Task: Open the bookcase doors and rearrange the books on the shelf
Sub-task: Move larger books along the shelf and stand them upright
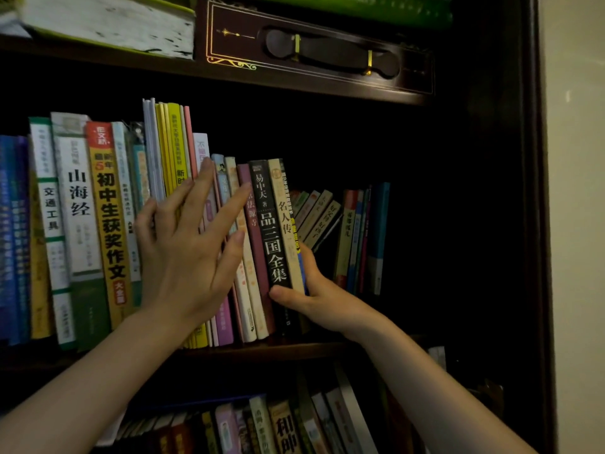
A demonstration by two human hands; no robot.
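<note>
Right hand [306, 291] grips the black book [270, 224], likely repositioning it; left of it, the flat-fingered left hand [186, 244] steadies neighbouring books [226, 244].

A tall bookcase of dark brown, nearly black wood [510, 290] fills almost the whole view. Its right side post [533, 158] runs from top to bottom. Right of that post is a strip of plain pale cream wall [577, 224], evenly and softly lit, with one small brighter fleck high up. Left of the post the light is dim and the inside of the case falls into deep shadow. Two dark wooden shelf boards meet the post's side: an upper board [327, 85] and a lower board [278, 350]. On the upper board, left of the post, lies a dark brown box with thin gold line trim and a dark handle in two gold clasps [314, 50].
</note>
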